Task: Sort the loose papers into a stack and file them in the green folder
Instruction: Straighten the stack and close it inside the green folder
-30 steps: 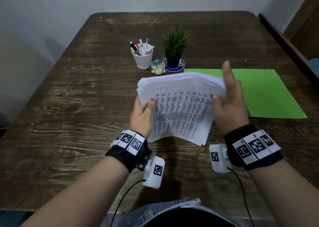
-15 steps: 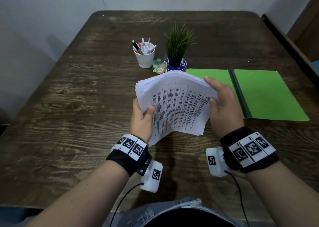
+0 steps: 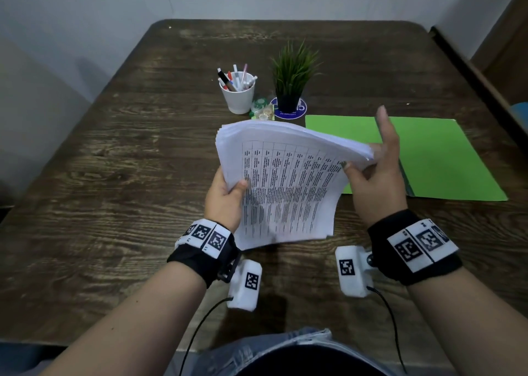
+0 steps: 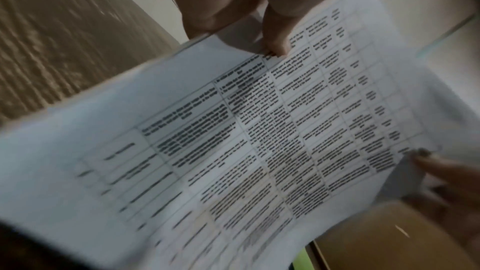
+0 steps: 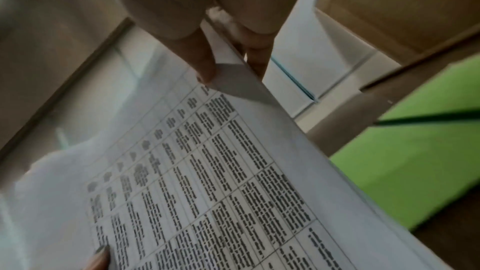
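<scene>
Head view: both hands, left hand point(image 3: 225, 195) and right hand point(image 3: 374, 181), pinch the paper stack point(image 3: 288, 187), so I'd tap its edges square on the bench point(image 3: 114, 175) before the green folder point(image 3: 445, 158).

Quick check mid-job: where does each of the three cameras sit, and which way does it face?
Head: on the person's head, looking down at the table, green folder, both forearms and hands.
Left wrist: along the left hand at the paper stack.
Right wrist: along the right hand at the stack, folder beyond.
Shared: all three show the printed top sheet; both thumbs press on it.
</scene>
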Tool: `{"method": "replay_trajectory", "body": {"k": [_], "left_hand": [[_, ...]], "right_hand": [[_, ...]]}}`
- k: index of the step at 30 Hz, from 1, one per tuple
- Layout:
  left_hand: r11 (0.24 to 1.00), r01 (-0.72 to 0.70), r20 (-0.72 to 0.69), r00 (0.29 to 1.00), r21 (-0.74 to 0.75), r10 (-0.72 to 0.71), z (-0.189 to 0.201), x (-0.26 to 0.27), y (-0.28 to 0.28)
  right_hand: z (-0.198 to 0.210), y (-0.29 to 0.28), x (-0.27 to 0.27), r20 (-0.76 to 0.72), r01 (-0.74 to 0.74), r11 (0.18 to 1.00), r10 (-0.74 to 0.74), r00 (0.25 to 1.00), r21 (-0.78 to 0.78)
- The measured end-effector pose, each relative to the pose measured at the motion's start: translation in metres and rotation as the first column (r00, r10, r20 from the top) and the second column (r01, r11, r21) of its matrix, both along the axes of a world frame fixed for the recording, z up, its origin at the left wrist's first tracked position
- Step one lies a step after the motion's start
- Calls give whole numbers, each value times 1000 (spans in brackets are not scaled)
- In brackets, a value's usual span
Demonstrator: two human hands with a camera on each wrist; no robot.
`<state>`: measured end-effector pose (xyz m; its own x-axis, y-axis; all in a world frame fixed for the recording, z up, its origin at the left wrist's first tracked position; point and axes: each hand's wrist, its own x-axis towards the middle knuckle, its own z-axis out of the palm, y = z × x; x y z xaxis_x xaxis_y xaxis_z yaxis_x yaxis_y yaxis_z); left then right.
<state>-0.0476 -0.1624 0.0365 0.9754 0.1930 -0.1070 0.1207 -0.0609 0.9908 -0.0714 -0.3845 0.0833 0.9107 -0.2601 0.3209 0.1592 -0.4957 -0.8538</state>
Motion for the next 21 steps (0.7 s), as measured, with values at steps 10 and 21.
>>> {"method": "replay_trajectory", "body": {"k": [10, 21], "left_hand": [[949, -7, 39, 999, -314, 21, 18, 10, 19], [989, -141, -29, 989, 43, 143, 14, 19, 64]], "right_hand": [[-51, -13, -27, -563, -75, 957, 228, 794, 281], [-7, -27, -15, -472, -185, 975, 105, 876, -126]]}}
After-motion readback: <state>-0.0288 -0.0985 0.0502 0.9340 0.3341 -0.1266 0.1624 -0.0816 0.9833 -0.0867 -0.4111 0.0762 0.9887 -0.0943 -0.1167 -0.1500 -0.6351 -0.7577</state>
